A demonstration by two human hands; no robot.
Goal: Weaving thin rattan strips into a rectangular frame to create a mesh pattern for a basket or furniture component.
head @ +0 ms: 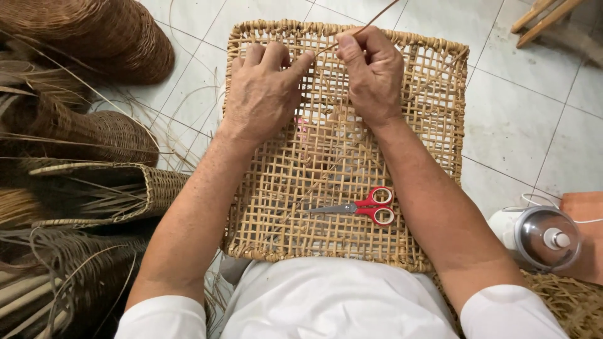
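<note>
White floor tiles (521, 119) lie under a square open-weave rattan panel (433, 125) resting on the person's lap. Near its far edge, the right hand (372, 72) pinches a thin cane strand (377, 17) between thumb and fingers — the left hand (264, 91) presses flat on the weave just beside it, fingers curled, gripping nothing. Red-handled scissors (364, 207) lie on the panel; woven baskets (107, 125) sit left.

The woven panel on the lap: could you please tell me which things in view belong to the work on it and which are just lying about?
In use:
- woven panel
- cane strand, pinched by right hand
- left hand, pressing on the panel
- red scissors, lying on the panel

Lying about:
- finished baskets
- loose cane
- white appliance
- wooden legs
</note>
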